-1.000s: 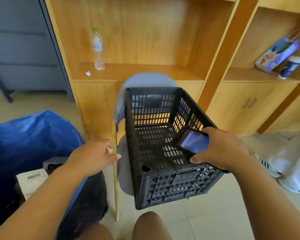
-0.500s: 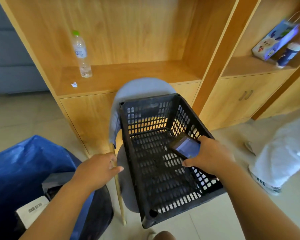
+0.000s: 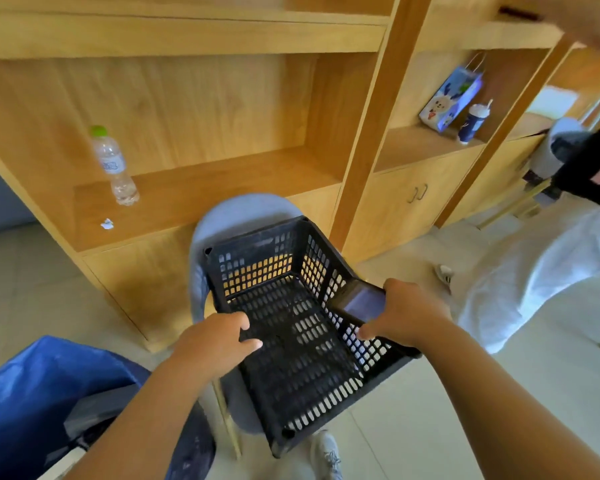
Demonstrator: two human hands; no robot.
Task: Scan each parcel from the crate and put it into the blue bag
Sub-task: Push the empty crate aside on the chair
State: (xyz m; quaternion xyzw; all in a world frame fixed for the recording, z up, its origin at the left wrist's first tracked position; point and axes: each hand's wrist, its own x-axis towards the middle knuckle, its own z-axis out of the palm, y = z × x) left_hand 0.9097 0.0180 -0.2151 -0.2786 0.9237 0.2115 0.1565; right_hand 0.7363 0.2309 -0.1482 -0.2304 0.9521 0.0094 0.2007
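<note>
The black slatted crate (image 3: 253, 268) sits tilted on a grey chair (image 3: 243, 209), and no parcel shows inside it. My left hand (image 3: 212, 344) lies over the crate's left rim with its fingers curled onto it. At the right rim, my right hand (image 3: 406, 313) holds a dark phone-like scanner (image 3: 361, 301) with its screen lit. The blue bag (image 3: 32, 393) stands open at the lower left. A grey parcel (image 3: 94, 410) and the corner of a white one (image 3: 59, 465) lie in it.
Wooden shelving stands behind the chair with a water bottle (image 3: 113, 164), a printed gift bag (image 3: 451, 98) and a cup (image 3: 473, 121). A white sheet (image 3: 534, 282) lies at the right. Another person in black (image 3: 593, 164) stands at the far right. My shoe (image 3: 326, 455) is under the crate.
My left hand has moved right from beside the chair onto the crate's left rim. The view has tipped upward, showing more shelving and a person at the right.
</note>
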